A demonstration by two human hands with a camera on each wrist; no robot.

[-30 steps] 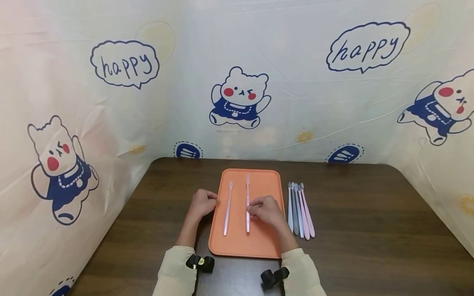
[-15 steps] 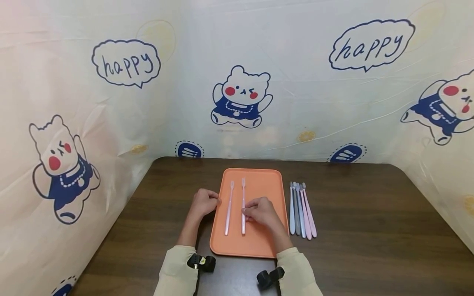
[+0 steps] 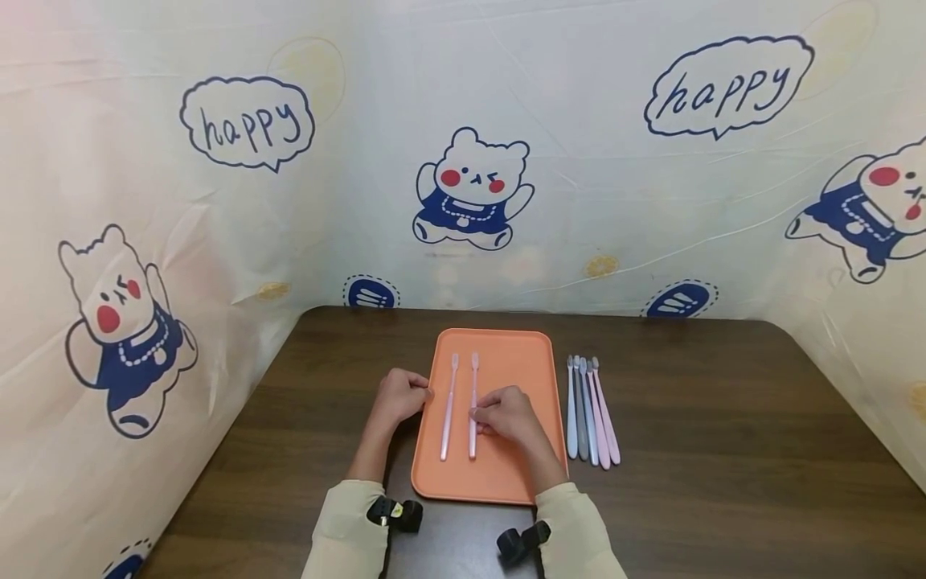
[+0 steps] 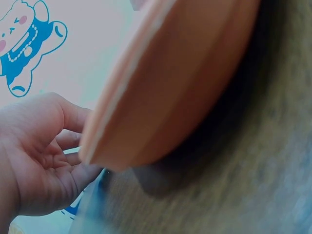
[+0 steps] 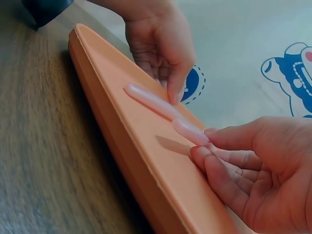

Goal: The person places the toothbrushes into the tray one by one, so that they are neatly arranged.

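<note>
The right fingers (image 5: 222,178) pinch a pink handle (image 5: 189,130) over the orange tray (image 5: 153,158), near a second handle (image 5: 150,102) lying on it.

We see soft light and, in the left wrist view, a blurred surface (image 4: 278,126) darkly shadowed beneath the tray (image 4: 161,107).

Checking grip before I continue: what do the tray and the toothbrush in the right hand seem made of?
Tray: probably moulded plastic, mostly matte; even orange colour, rounded corners.
Toothbrush in the right hand: likely smooth plastic, glossy and slightly pearly; its pink handle shows pale highlights.
</note>
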